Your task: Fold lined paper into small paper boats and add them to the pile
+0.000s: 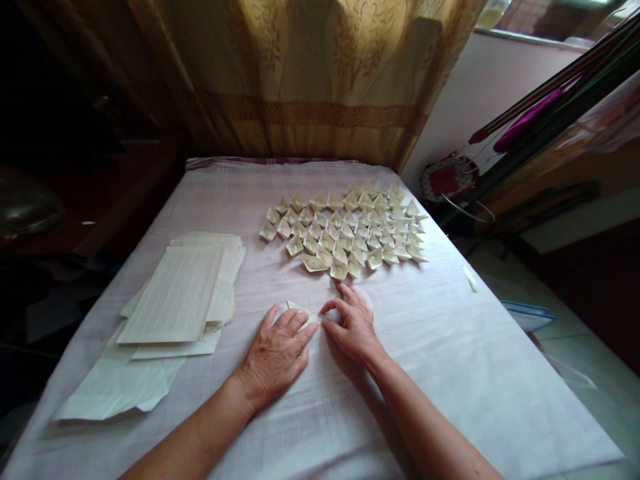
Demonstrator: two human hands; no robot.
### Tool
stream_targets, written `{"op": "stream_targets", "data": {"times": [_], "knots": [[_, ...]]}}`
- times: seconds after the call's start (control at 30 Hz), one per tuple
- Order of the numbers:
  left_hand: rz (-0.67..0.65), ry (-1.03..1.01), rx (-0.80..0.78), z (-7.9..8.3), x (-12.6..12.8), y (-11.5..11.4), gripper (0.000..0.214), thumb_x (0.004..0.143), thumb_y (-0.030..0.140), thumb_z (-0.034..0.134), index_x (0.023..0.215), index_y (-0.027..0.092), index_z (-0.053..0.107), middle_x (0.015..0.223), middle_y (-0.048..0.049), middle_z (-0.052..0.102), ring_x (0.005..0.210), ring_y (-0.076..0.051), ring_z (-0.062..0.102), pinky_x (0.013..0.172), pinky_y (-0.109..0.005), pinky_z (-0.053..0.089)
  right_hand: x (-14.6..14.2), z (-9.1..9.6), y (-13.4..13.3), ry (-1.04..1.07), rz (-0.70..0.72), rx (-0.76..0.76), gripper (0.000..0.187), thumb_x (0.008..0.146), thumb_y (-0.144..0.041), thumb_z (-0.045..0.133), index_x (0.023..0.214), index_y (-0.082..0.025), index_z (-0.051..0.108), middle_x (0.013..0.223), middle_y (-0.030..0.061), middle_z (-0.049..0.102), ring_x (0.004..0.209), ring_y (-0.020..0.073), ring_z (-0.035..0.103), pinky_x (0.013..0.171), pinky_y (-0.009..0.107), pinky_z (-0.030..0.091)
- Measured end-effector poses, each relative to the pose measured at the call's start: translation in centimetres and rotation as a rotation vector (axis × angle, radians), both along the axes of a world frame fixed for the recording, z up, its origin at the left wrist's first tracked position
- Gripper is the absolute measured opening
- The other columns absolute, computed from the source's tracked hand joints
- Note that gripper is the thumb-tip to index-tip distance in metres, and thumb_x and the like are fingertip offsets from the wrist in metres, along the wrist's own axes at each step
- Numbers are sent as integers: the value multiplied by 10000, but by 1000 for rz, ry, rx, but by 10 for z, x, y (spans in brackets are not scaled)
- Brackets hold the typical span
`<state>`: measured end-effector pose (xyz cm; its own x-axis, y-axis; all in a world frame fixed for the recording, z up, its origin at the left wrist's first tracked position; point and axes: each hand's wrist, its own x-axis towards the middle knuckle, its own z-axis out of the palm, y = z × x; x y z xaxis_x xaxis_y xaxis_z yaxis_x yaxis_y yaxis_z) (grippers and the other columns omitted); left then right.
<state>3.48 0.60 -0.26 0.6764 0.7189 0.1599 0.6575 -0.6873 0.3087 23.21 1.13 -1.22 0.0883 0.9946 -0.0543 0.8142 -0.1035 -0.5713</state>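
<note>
A small piece of folded paper (311,313) lies flat on the cloth-covered table between my hands, mostly hidden under my fingers. My left hand (278,350) rests over its left part, palm down, fingers lying flat and pressing on it. At its right corner, the thumb and index finger of my right hand (354,325) pinch the edge, while the other fingers reach forward. Just beyond my right fingertips stand many folded paper boats (339,268), packed close together in uneven rows.
To the left, a stack of printed paper sheets (170,293) lies on the table, with a crumpled loose sheet (120,380) partly under it. A small white scrap (470,279) sits near the right table edge (505,320). Behind the table hangs a patterned curtain (320,80).
</note>
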Motion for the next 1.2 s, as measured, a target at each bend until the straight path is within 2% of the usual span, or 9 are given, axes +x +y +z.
{"op": "stream_targets", "data": {"times": [0.47, 0.57, 0.63, 0.7, 0.77, 0.83, 0.9, 1.0, 1.2], "knots": [[31, -38, 20, -6, 0, -2, 391, 888, 179, 543, 1262, 287, 591, 1277, -50, 623, 1212, -246, 524, 1148, -522, 261, -13, -8, -8, -56, -49, 136, 55, 799, -249, 676, 837, -240, 715, 1393, 93, 535, 1372, 320, 372, 1049, 534, 315], [46, -47, 17, -6, 0, -2, 399, 883, 165, 544, 1259, 290, 592, 1265, -40, 633, 1210, -240, 531, 1153, -516, 258, -14, -9, -11, -78, -38, 231, 38, 783, -222, 690, 817, -227, 705, 1342, 95, 570, 1329, 323, 409, 1036, 506, 340], [54, -60, 10, -6, 1, -1, 401, 882, 150, 538, 1254, 287, 597, 1242, -34, 646, 1197, -232, 542, 1154, -511, 262, -14, -9, -15, -91, 8, 314, 48, 804, -190, 660, 815, -220, 696, 1267, 92, 604, 1204, 279, 508, 994, 425, 390], [62, -83, -2, -6, 1, 0, 372, 896, 147, 521, 1235, 274, 608, 1229, -32, 658, 1186, -222, 553, 1156, -502, 265, -16, -8, -20, -109, 69, 320, 111, 857, -168, 596, 825, -215, 692, 1093, 82, 654, 975, 211, 593, 877, 325, 439], [65, -110, -8, -8, -1, 2, 337, 916, 149, 493, 1210, 258, 616, 1223, -33, 668, 1177, -209, 564, 1158, -486, 274, -18, -6, -24, -149, 125, 270, 174, 908, -164, 539, 846, -213, 695, 908, 58, 663, 810, 178, 591, 770, 275, 437], [67, -125, 8, -11, -5, 8, 334, 924, 140, 464, 1204, 241, 616, 1223, -42, 672, 1172, -200, 571, 1151, -464, 300, -20, -3, -27, -203, 161, 246, 197, 934, -172, 518, 873, -210, 701, 835, 51, 659, 795, 185, 583, 755, 274, 420], [82, -116, 44, -14, -11, 16, 354, 913, 122, 452, 1213, 218, 614, 1252, -64, 660, 1190, -206, 564, 1133, -450, 334, -22, 0, -31, -238, 187, 255, 193, 941, -179, 519, 904, -207, 706, 863, 59, 666, 823, 195, 574, 778, 286, 408], [151, -68, 77, -17, -21, 29, 416, 881, 94, 455, 1261, 194, 591, 1317, -89, 628, 1255, -246, 521, 1141, -506, 307, -24, 2, -36, -258, 208, 279, 167, 939, -211, 537, 959, -200, 703, 916, 71, 663, 854, 208, 557, 795, 305, 399], [106, -89, 25, -15, -34, 35, 476, 809, 1, 478, 1212, 212, 617, 1157, -62, 690, 1116, -222, 586, 1110, -493, 341, -27, 6, -38, -300, 186, 289, 146, 867, -306, 662, 979, -215, 683, 969, 70, 663, 881, 228, 553, 779, 328, 392]]}}
